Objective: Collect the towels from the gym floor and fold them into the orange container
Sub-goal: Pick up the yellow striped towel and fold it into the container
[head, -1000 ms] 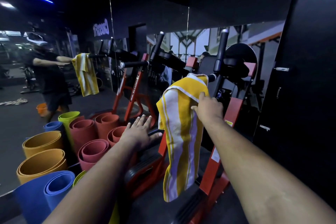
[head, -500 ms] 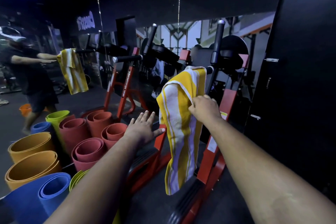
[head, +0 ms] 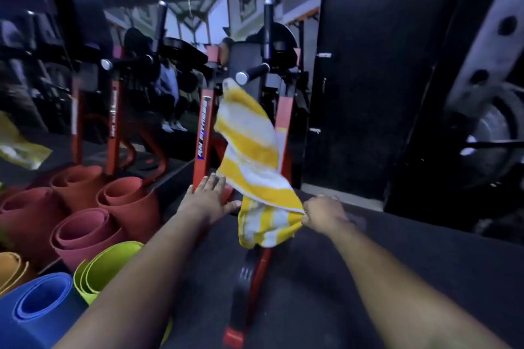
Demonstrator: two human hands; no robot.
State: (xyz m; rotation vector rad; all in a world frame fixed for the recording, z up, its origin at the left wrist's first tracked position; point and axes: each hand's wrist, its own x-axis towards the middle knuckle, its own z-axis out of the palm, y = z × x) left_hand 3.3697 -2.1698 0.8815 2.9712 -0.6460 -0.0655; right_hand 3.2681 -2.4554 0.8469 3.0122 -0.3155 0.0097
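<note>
Towel retrieval from a red exercise frame (head: 204, 133). Right hand (head: 323, 214) pinches the lower part of the yellow-and-white striped towel (head: 249, 150), fingers curled round a bunched fold; the cloth stretches up from that grip to its top corner, which lies just beside the black handle (head: 252, 73) of the machine, though contact there cannot be told because of blur. Left hand (head: 208, 198) is spread flat, fingers straight, holding nothing, next to the towel's hanging edge and in front of the frame's red upright. Rolled exercise mats (head: 85, 229) in red, green, blue and orange stand at the left. No orange container is in view. To do this step well, judging from the layout, the pull should run clear of the handle so that the corner does not snag, while the free hand gathers the loose end before it touches the floor (head: 368, 278).
</note>
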